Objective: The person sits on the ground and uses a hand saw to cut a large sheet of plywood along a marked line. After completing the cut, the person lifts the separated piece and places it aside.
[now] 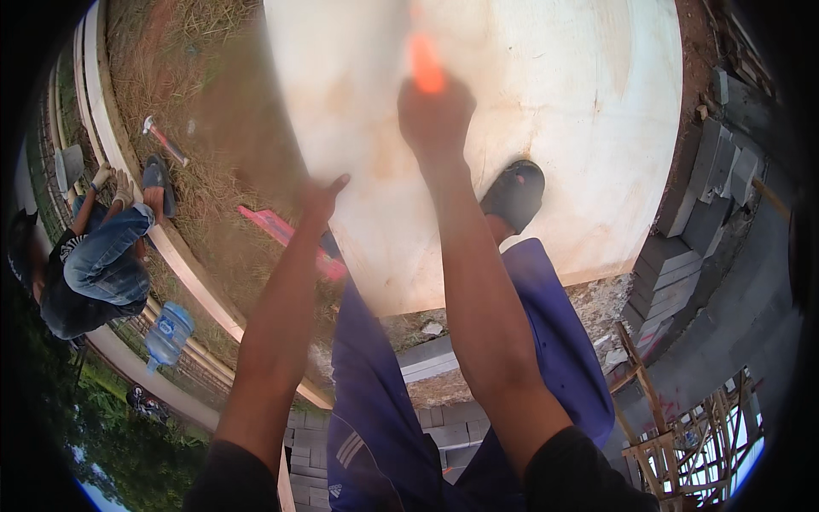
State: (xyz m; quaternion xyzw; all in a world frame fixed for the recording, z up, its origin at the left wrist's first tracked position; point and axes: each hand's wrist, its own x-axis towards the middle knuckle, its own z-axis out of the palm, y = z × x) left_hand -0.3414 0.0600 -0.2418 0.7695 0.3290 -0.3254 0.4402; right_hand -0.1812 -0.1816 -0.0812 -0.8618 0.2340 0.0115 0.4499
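Observation:
A large pale board (589,128) lies in front of me, its surface marked with brownish stains. Over its middle my right hand (437,115) is closed in a fist around a bright orange handle (426,64); motion blur hides the rest of that tool. My left hand (322,200) is at the board's left edge, thumb on top, its other fingers out of sight along the edge. One of my feet, in a dark clog (516,196), stands on the board to the right of my right forearm. A pinkish-red strip (271,224) lies beside my left forearm.
At left, another person (102,264) with gloved hands crouches by long timber planks (192,273). A hammer (166,141) lies on dry grass, and a blue water jug (169,333) is near the planks. Grey blocks (665,264) are stacked at right, above wooden scaffolding (682,452).

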